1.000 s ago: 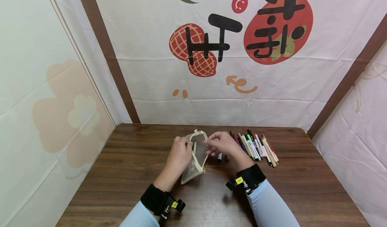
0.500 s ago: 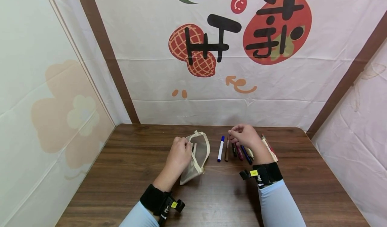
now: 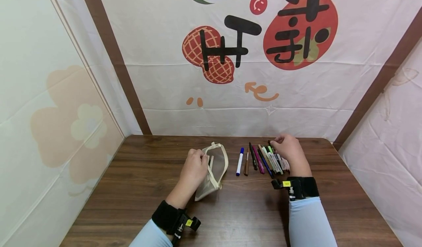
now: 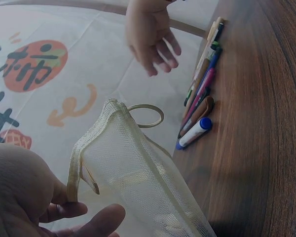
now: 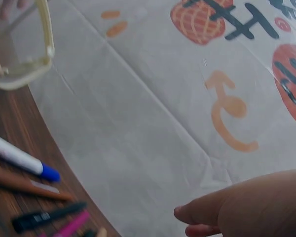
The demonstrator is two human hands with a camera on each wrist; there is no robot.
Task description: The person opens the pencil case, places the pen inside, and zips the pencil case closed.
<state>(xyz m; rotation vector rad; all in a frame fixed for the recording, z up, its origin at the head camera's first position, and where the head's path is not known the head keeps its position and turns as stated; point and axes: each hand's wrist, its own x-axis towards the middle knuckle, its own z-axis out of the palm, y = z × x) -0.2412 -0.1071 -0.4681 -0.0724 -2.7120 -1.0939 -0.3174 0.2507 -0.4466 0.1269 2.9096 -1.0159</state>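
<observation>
While the left hand (image 3: 194,167) pinches the rim of the pouch (image 3: 220,160), the right hand (image 3: 289,149), fingers slightly apart and seemingly holding nothing, is the nearer to the pens (image 3: 265,162), right of the pouch, long axes roughly front to back.

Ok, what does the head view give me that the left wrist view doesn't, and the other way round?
Only the head view: the light blue sleeves and the pale flower print on the left curtain.

Only the left wrist view: the underside of the right hand, its fingers extended and holding nothing; from above, the back of the hand partly hides them.

Both: the left hand gripping the edge of the mesh pouch, the blue-capped white marker, the magenta pen and the wooden tabletop.
</observation>
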